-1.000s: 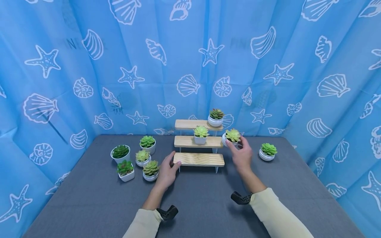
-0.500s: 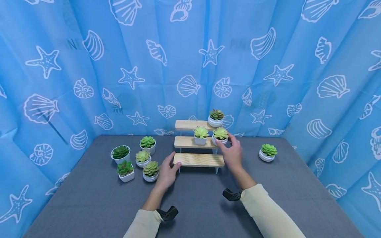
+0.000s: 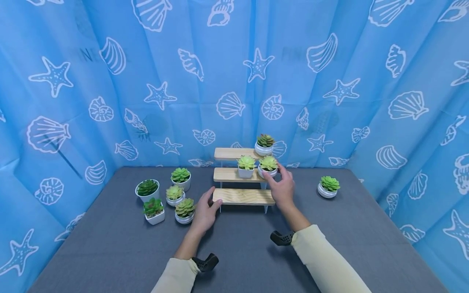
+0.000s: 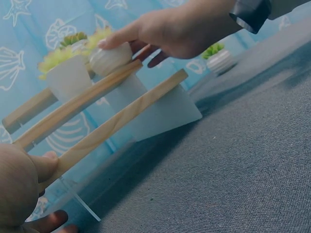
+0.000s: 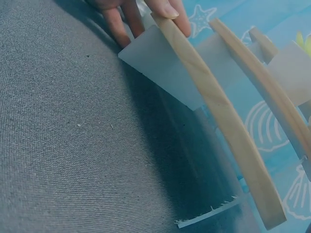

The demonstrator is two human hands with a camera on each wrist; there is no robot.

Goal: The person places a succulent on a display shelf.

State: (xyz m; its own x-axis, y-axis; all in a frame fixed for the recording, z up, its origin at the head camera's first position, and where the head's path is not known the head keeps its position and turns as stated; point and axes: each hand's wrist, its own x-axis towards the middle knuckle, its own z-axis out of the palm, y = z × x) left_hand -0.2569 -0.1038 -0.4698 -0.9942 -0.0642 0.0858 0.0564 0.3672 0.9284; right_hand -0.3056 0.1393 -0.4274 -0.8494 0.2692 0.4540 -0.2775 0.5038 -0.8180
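Observation:
A three-tier wooden stand on clear legs stands at the back middle of the table. My left hand grips the left end of its lowest board, thumb on top in the left wrist view. With thumb and fingers my right hand holds a pale green succulent in a round white pot at the right end of the middle board. Just left of it sits a light green succulent in a square white pot. A reddish-green succulent occupies the right of the top board.
Several potted succulents cluster left of the stand, among them a dark green one, a square-potted one and a pale one close to my left hand. Another green succulent stands at the right. Behind hangs a blue shell-print curtain.
My right hand has carried the round-potted succulent leftward from beside the stand to the right end of the middle board. My left hand has stayed on the lowest board.

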